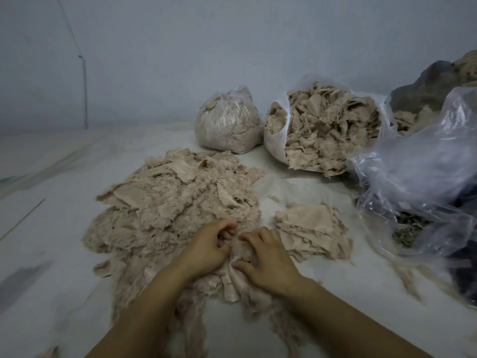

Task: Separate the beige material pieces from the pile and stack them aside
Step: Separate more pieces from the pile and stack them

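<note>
Both hands at the near edge of the pile [175, 202], working one bunched piece [233, 277] between them. Left hand [206, 249]: fingers curled, pinching fleecy material at the pile's near rim. Right hand [268, 262]: fingers and thumb curled, gripping the bunched piece.

Handling, by judgement: light, limp, soft scraps; fuzzy edges likely cling to neighbours, so a piece may drag others along. Best hold looks like a pinch at a free smooth edge, peeling sideways.

Look: beige-pink fabric offcuts, one face smooth, the other fluffy, outlines ragged. Pile sits centre-left on the pale floor covering [64, 228]. Separated stack [309, 228] lies flat just right of the hands. Two stuffed plastic bags [322, 130] stand farther off.
</note>
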